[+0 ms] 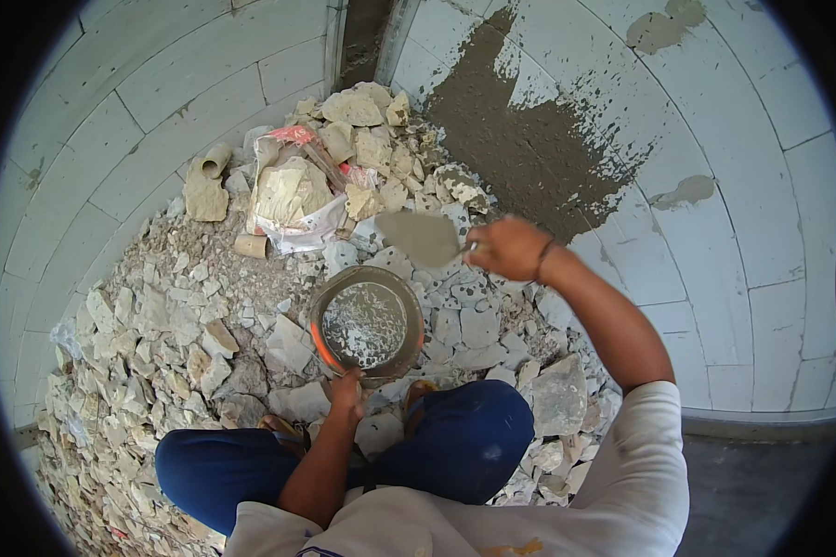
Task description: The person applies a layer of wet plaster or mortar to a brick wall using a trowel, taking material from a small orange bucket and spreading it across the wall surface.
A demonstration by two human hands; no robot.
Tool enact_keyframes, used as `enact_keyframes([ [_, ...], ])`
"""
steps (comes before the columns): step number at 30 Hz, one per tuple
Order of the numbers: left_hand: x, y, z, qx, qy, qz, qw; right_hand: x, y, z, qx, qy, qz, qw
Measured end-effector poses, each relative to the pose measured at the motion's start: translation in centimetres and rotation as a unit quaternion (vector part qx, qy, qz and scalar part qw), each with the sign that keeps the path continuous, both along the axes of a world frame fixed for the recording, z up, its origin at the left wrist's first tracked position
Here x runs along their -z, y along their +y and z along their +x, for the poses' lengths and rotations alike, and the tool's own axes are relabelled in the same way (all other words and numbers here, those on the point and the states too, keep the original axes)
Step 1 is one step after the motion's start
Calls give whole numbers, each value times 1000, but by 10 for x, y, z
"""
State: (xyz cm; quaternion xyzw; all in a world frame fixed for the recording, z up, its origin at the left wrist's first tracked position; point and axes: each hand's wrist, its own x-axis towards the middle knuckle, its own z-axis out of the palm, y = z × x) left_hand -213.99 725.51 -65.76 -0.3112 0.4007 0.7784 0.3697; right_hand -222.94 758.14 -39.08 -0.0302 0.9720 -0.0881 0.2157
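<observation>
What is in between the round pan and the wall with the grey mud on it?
Broken pale rubble fills that stretch, from the pan to the plastered wall. Above it, the right hand holds a mortar-loaded trowel. The head view shows this.

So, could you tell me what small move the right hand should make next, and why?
Probably flick the trowel toward the wall: the right hand holds it loaded with grey mortar beside the mortar patch, while the left hand grips the pan.
</observation>
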Motion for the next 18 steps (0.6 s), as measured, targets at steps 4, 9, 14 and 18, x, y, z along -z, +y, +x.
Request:
enact_keyframes([
  [4,-19,4,0,7,-6,-62,998,128,-97,26,-28,-168,88,981],
  [9,-25,2,-6,40,-22,-77,996,164,-92,65,61,-72,10,996],
  [14,-6,2,1,5,28,-55,998,92,-81,68,14,139,-104,985],
  [18,8,-2,1,29,10,-29,999,26,-57,38,-40,127,-270,954],
])
